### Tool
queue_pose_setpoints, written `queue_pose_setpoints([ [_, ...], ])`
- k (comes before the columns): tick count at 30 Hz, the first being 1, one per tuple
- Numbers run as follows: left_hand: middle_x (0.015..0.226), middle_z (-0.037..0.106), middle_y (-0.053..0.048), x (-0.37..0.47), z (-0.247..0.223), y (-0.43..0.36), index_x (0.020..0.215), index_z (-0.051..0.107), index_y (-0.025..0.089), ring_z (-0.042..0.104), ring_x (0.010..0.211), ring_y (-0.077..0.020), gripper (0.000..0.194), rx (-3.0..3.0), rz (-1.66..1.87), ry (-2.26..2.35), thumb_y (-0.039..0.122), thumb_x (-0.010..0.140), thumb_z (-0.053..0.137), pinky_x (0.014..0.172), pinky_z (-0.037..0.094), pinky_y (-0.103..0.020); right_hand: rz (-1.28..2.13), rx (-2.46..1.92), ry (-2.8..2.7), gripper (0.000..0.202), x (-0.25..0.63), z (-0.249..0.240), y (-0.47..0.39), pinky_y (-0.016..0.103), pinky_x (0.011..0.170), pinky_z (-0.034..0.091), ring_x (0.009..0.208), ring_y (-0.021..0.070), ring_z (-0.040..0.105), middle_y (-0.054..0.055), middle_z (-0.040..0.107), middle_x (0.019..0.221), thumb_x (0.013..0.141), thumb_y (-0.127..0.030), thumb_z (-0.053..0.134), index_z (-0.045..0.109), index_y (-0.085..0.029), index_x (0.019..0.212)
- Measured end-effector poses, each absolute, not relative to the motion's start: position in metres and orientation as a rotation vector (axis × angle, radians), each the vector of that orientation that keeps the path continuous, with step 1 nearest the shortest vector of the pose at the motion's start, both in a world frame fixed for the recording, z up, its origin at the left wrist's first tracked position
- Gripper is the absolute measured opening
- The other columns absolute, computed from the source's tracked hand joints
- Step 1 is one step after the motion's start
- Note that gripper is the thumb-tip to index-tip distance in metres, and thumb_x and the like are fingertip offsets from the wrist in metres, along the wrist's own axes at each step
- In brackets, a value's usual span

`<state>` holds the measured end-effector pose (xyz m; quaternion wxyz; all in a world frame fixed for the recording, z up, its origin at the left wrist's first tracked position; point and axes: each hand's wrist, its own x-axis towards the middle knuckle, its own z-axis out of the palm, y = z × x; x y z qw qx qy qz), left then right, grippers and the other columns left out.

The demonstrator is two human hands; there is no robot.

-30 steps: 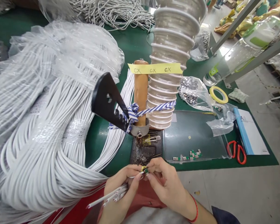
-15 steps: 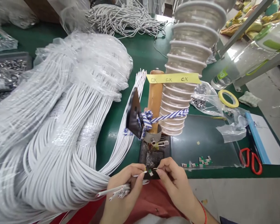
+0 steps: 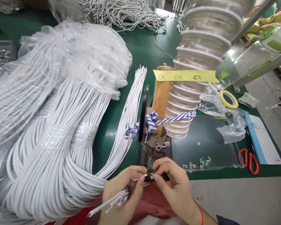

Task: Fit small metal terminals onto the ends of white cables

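My left hand (image 3: 125, 190) is closed round several white cables (image 3: 118, 198), whose cut ends stick out to the lower left. Between its thumb and forefinger one white cable end points right. My right hand (image 3: 172, 184) pinches at something tiny, maybe a thin wire or small part, right beside that cable end; I cannot make out what. Both sets of fingertips nearly meet over the front edge of a dark metal base (image 3: 144, 156). Above it stands an orange-brown handle (image 3: 162, 100) in a metal clamp, tied with blue-and-white cord (image 3: 178, 118).
Large bundles of white cable (image 3: 49, 175) cover the left side. A clear ribbed hose (image 3: 196, 62) rises behind the handle. Small green boards (image 3: 204, 162) lie on a mat to the right, near red scissors (image 3: 251, 162), yellow tape (image 3: 228, 99) and a white sheet (image 3: 269, 140).
The view has shifted slightly, so the handle and hose appear farther right. My right fingertips have moved closer to the cable end in my left hand.
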<state>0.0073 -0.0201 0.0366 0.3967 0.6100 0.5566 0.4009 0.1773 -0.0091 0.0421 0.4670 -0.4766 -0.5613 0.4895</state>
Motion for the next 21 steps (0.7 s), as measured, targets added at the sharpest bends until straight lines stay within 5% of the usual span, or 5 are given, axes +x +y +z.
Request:
queue_pose_setpoints([
  [13, 0.084, 0.074, 0.002, 0.0139, 0.0411, -0.0225, 0.074, 0.062, 0.022, 0.072, 0.065, -0.0133, 0.018, 1.439, 1.11, 1.448, 0.01, 0.086, 0.061, 0.057, 0.052, -0.02, 1.175, -1.157, -1.376, 0.018, 0.1768, 0.0436, -0.0079, 0.023, 0.073, 0.052, 0.082, 0.0151, 0.065, 0.003, 0.067, 0.089, 0.085, -0.003, 0.064, 0.063, -0.02, 0.08],
  [21, 0.085, 0.075, 0.003, 0.0098, 0.0424, -0.0189, 0.075, 0.06, 0.023, 0.068, 0.054, -0.0098, 0.018, 1.541, 1.07, 1.398, 0.009, 0.088, 0.06, 0.048, 0.048, -0.018, 1.173, -1.165, -1.384, 0.017, 0.1778, 0.0441, -0.0082, 0.024, 0.072, 0.053, 0.081, 0.016, 0.066, 0.005, 0.068, 0.089, 0.085, -0.004, 0.064, 0.063, -0.02, 0.08],
])
